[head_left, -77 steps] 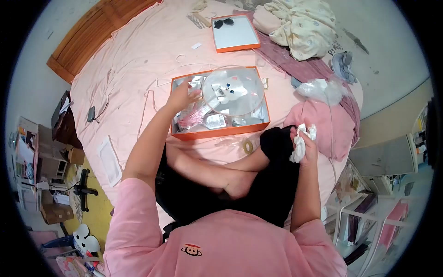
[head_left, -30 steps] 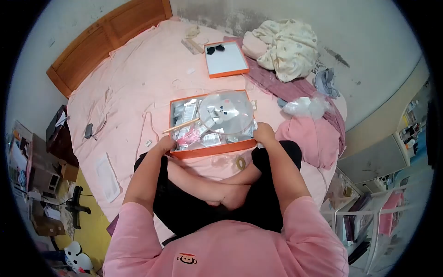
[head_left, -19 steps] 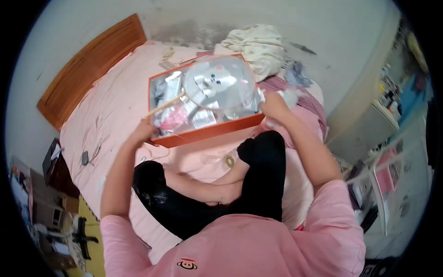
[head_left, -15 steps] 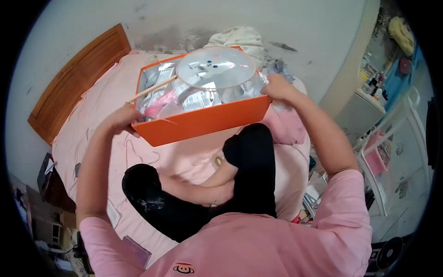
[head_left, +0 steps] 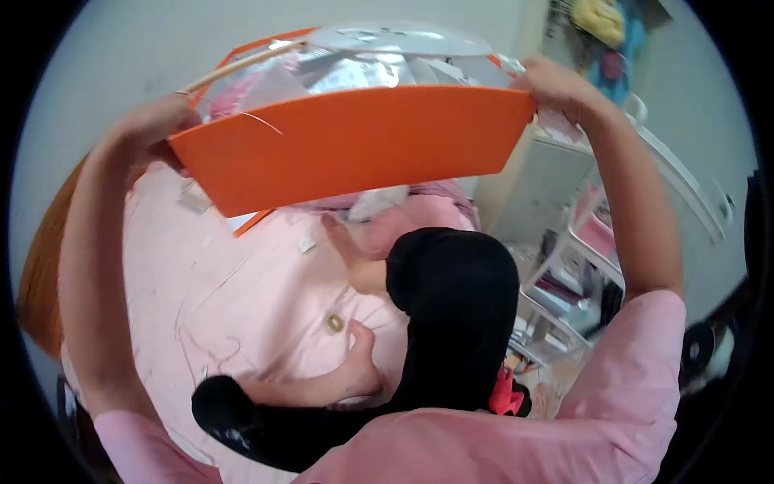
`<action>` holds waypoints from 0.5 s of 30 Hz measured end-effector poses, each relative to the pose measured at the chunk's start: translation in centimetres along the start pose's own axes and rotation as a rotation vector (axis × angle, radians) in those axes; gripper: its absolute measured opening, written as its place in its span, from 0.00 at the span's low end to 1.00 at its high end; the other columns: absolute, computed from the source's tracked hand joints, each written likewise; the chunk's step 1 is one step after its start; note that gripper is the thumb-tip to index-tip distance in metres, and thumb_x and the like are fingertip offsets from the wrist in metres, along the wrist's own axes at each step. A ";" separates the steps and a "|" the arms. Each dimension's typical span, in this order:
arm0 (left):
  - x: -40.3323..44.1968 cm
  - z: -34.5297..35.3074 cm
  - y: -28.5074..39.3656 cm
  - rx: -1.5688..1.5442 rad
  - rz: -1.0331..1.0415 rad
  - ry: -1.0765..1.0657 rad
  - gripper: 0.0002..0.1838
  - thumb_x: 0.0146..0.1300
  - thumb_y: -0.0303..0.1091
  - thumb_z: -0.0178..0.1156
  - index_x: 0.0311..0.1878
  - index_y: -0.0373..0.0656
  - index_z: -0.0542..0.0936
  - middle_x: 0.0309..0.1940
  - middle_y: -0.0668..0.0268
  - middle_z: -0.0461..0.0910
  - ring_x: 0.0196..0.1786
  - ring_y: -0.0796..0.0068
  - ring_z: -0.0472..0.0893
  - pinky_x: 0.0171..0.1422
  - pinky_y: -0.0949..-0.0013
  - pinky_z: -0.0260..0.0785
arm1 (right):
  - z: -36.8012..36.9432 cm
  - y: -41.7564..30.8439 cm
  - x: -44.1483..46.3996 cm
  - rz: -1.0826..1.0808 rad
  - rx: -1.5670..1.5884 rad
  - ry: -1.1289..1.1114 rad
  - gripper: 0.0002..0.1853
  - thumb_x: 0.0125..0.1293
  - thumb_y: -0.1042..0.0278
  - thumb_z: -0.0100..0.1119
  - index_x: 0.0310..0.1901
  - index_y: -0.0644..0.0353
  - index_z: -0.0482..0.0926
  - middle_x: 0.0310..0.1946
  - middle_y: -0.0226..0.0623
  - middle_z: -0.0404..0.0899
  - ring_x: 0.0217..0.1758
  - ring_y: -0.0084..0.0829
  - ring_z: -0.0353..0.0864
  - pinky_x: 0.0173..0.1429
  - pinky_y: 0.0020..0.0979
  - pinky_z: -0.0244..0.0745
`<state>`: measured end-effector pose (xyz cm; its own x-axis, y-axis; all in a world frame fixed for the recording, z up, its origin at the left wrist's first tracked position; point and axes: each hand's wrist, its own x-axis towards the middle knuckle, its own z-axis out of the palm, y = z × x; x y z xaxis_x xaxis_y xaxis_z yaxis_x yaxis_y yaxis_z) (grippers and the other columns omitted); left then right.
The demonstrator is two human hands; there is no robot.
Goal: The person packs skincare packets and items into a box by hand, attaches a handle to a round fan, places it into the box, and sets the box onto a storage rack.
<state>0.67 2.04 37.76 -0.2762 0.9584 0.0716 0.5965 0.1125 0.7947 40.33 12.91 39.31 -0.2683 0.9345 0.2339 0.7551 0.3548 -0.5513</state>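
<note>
My left hand (head_left: 161,125) grips the left end of an orange box (head_left: 355,145), and my right hand (head_left: 555,85) grips its right end. The box is raised over the bed with its open top tilted away from me. Across the top lies a translucent round hand fan (head_left: 403,39), its wooden stick (head_left: 242,66) reaching toward my left hand. Silvery packets (head_left: 363,73) and a pink wrapped item (head_left: 234,95) fill the inside. What lies deeper is hidden by the front wall.
The pink bed sheet (head_left: 169,266) spreads below, with a roll of tape (head_left: 334,323) near my bare feet. Under the box an orange-edged corner (head_left: 254,222) shows. At the right stands a white rack (head_left: 576,250) holding various things. A wooden headboard (head_left: 48,250) is at the left.
Both hands have lifted the box higher and its front wall now faces me more. My legs have shifted, with one knee raised. The view has turned to the right.
</note>
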 end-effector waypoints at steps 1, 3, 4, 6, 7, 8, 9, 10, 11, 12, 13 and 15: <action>0.5 0.2 1.5 0.071 0.016 -0.048 0.14 0.47 0.27 0.54 0.37 0.28 0.71 0.22 0.57 0.75 0.19 0.71 0.78 0.18 0.70 0.73 | -1.4 0.2 -0.3 0.027 -0.066 0.025 0.09 0.45 0.71 0.56 0.29 0.67 0.73 0.19 0.34 0.71 0.20 0.23 0.71 0.22 0.27 0.64; 1.6 0.3 3.6 0.134 0.081 -0.164 0.14 0.48 0.30 0.54 0.37 0.29 0.74 0.23 0.60 0.77 0.22 0.74 0.79 0.20 0.73 0.75 | -3.3 -0.1 -2.8 -0.001 -0.123 0.133 0.09 0.46 0.70 0.56 0.28 0.66 0.73 0.20 0.33 0.72 0.21 0.22 0.71 0.22 0.26 0.65; 2.5 0.5 4.5 0.143 0.106 -0.210 0.13 0.49 0.31 0.54 0.36 0.32 0.75 0.22 0.62 0.77 0.18 0.76 0.77 0.18 0.74 0.73 | -4.0 -0.6 -4.3 -0.063 -0.118 0.219 0.08 0.47 0.70 0.56 0.27 0.66 0.74 0.20 0.33 0.72 0.21 0.21 0.71 0.22 0.25 0.65; 4.5 1.5 6.4 0.106 0.201 -0.261 0.12 0.52 0.33 0.52 0.35 0.33 0.75 0.22 0.62 0.76 0.16 0.76 0.76 0.16 0.74 0.72 | -7.9 2.5 -4.0 0.010 -0.126 0.306 0.06 0.49 0.69 0.54 0.22 0.63 0.74 0.18 0.31 0.72 0.18 0.21 0.70 0.20 0.25 0.64; 4.3 2.1 7.7 0.066 0.231 -0.259 0.12 0.53 0.34 0.51 0.35 0.34 0.75 0.21 0.63 0.76 0.15 0.77 0.75 0.16 0.75 0.71 | -8.2 -0.5 -5.7 0.287 -0.208 0.390 0.09 0.50 0.64 0.57 0.30 0.61 0.76 0.28 0.37 0.74 0.29 0.29 0.72 0.37 0.41 0.63; 4.2 2.9 9.1 0.027 0.261 -0.255 0.13 0.54 0.35 0.50 0.35 0.34 0.75 0.21 0.63 0.76 0.15 0.77 0.75 0.15 0.75 0.71 | -8.3 -3.5 -7.4 0.565 -0.287 0.474 0.15 0.51 0.59 0.59 0.38 0.58 0.79 0.38 0.43 0.76 0.39 0.37 0.74 0.54 0.57 0.62; 5.8 2.9 9.9 0.084 0.326 -0.296 0.18 0.58 0.44 0.49 0.39 0.36 0.74 0.19 0.66 0.75 0.14 0.79 0.75 0.12 0.76 0.66 | -11.4 -0.4 -6.6 0.403 -0.230 0.408 0.12 0.51 0.62 0.59 0.35 0.61 0.79 0.33 0.40 0.76 0.38 0.33 0.73 0.46 0.45 0.65; 5.9 3.5 11.1 0.082 0.383 -0.279 0.20 0.59 0.46 0.50 0.42 0.37 0.74 0.19 0.67 0.75 0.14 0.80 0.73 0.13 0.77 0.64 | -14.8 2.8 -6.1 0.240 -0.173 0.346 0.10 0.52 0.65 0.59 0.31 0.63 0.79 0.29 0.36 0.77 0.37 0.28 0.73 0.38 0.32 0.68; 6.1 3.7 12.3 0.074 0.434 -0.252 0.20 0.59 0.48 0.49 0.43 0.39 0.74 0.19 0.68 0.75 0.14 0.81 0.73 0.13 0.78 0.64 | -15.4 2.1 -7.5 0.189 -0.204 0.432 0.07 0.51 0.67 0.58 0.26 0.63 0.79 0.24 0.34 0.76 0.30 0.26 0.73 0.28 0.31 0.65; 6.4 3.9 13.4 0.062 0.484 -0.219 0.21 0.60 0.49 0.49 0.44 0.40 0.74 0.18 0.69 0.75 0.14 0.82 0.72 0.14 0.79 0.63 | -16.5 1.3 -8.6 0.214 -0.192 0.480 0.07 0.51 0.67 0.58 0.26 0.63 0.78 0.23 0.34 0.76 0.28 0.27 0.73 0.27 0.32 0.65; 7.7 3.8 14.5 0.081 0.592 -0.230 0.21 0.59 0.50 0.50 0.44 0.41 0.75 0.18 0.70 0.75 0.14 0.82 0.72 0.15 0.80 0.62 | -17.6 0.6 -9.3 0.235 -0.177 0.523 0.07 0.50 0.68 0.58 0.25 0.62 0.78 0.23 0.34 0.75 0.25 0.27 0.72 0.25 0.32 0.65; 10.7 3.2 16.5 0.128 0.792 -0.248 0.21 0.58 0.51 0.52 0.44 0.43 0.76 0.18 0.70 0.74 0.13 0.82 0.70 0.15 0.81 0.62 | -20.5 0.2 -10.2 0.308 -0.244 0.585 0.07 0.49 0.67 0.60 0.25 0.62 0.79 0.20 0.35 0.75 0.17 0.27 0.69 0.24 0.31 0.64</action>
<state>10.00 14.96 49.66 0.4254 0.7948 0.4329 0.6295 -0.6035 0.4894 55.45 2.87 53.22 0.2935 0.7983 0.5260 0.8759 -0.0043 -0.4824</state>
